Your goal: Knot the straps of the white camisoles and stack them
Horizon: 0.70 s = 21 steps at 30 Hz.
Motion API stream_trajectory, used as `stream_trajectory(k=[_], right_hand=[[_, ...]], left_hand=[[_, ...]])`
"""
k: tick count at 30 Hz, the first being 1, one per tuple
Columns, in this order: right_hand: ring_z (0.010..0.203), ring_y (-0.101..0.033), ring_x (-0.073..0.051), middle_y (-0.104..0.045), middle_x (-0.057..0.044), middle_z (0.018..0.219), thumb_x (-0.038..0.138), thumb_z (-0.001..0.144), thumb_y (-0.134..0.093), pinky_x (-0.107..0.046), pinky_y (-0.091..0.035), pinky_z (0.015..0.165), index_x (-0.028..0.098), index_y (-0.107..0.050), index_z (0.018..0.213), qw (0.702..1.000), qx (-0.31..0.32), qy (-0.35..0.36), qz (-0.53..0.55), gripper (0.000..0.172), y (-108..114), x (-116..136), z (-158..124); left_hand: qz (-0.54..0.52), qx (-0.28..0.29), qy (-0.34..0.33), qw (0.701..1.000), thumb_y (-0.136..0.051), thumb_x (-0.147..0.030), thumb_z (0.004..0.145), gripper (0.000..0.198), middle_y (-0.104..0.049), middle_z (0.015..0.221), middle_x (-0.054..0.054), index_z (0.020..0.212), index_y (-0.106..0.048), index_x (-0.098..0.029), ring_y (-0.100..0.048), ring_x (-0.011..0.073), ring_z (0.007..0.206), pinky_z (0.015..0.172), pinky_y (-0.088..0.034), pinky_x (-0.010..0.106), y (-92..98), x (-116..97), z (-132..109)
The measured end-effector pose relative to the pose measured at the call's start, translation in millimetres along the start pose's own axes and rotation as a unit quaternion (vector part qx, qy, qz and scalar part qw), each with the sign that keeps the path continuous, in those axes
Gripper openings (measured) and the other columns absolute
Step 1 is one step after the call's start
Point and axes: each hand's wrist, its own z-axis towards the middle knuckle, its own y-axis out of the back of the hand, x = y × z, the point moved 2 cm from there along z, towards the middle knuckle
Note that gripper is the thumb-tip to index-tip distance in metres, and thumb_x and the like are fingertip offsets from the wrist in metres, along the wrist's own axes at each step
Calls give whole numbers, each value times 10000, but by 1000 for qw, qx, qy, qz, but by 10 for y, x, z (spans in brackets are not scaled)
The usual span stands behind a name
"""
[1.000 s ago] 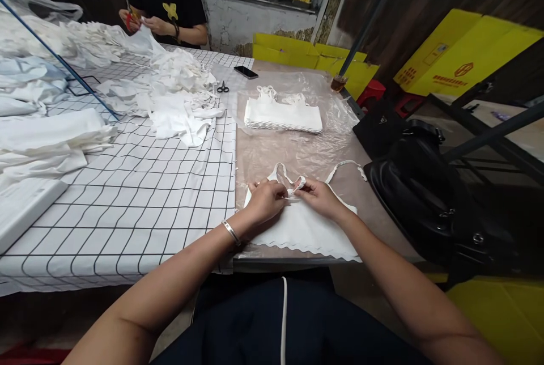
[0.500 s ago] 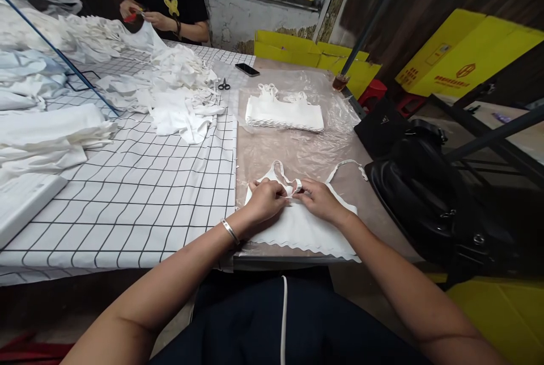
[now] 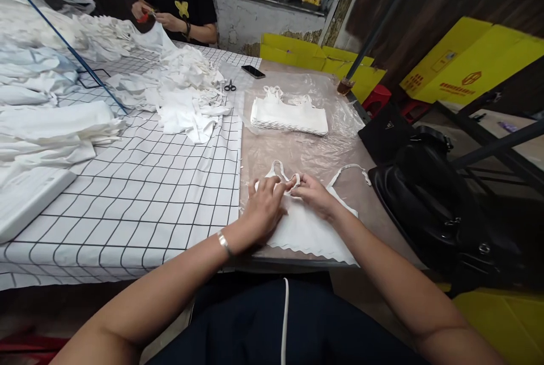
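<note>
A white camisole (image 3: 312,229) with thin straps and a scalloped hem lies spread at the front edge of the table. My left hand (image 3: 266,203) rests palm down on its upper left part, fingers spread, index finger reaching to the neckline. With thumb and fingers closed, my right hand (image 3: 312,192) pinches a small looped strap (image 3: 296,179) at the neckline. One strap stands in a loop beyond my left hand; another trails to the right over the plastic sheet. Behind it sits a neat stack of folded white camisoles (image 3: 289,115).
Heaps of white garments (image 3: 187,93) cover the checked tablecloth (image 3: 170,200) on the left. Small black scissors (image 3: 230,86) and a phone (image 3: 253,71) lie farther back. A black bag (image 3: 429,195) stands at right. Across the table, a co-worker's hands (image 3: 168,20) hold red-handled snips and white cloth.
My left hand has loosened from its pinch at the neckline and spread flatter over the camisole. My right hand stays at the strap. The whole view has shifted slightly.
</note>
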Motion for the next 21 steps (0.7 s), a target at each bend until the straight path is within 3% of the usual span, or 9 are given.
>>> stream_trajectory(k=[3,7,11,14,18,20,21], right_hand=[[827,-636,-186,-677,-57,813,145,681,-641,-339,-504,829,179,-583,767,977,56,-127,165,109,-38,218,228],[795,-651,-172,-680,-89,810,83,785,-546,-315,-546,766,141,-599,797,954,35,-190,230,80,-100,499,749],[750,-658,-169,-680,-94,771,30,801,-526,-300,-565,700,120,-610,826,971,38,-208,108,125,-241,528,1236],[679,-642,-157,-665,-77,706,39,774,-613,-279,-556,652,132,-602,766,980,51,-191,-17,94,-342,481,1411],[561,-548,-133,-589,-15,588,107,708,-733,-246,-467,551,174,-567,669,986,3,-138,-94,183,-211,500,1185],[544,-483,-117,-542,18,565,182,688,-764,-232,-390,523,200,-542,637,975,-72,-31,-207,229,47,528,801],[546,-463,-116,-532,27,571,228,674,-776,-235,-359,518,211,-530,631,950,-118,34,-286,250,209,524,540]], left_hand=[[66,6,-94,993,-591,-433,882,524,-375,1520,113,1364,-489,-255,-285,354,1403,1139,-115,604,-37,11,-427],[108,50,-120,986,-411,-627,912,639,-372,1536,61,1464,-382,-306,-261,353,1428,1144,-155,596,-165,109,-839],[137,38,-120,983,-399,-686,882,715,-358,1542,77,1483,-355,-300,-276,366,1421,1132,-190,588,-228,123,-909],[148,22,-127,981,-383,-700,878,722,-384,1524,97,1471,-379,-288,-303,388,1400,1106,-218,594,-223,107,-898],[128,-20,-128,983,-402,-618,917,589,-508,1419,123,1354,-520,-242,-435,360,1302,1047,-324,517,-67,124,-925],[110,-47,-64,991,-426,-491,949,447,-600,1286,143,1238,-596,-195,-538,315,1166,957,-392,452,61,172,-924],[103,-61,-16,993,-443,-450,945,403,-636,1200,152,1188,-614,-177,-573,301,1078,901,-408,440,119,207,-918]])
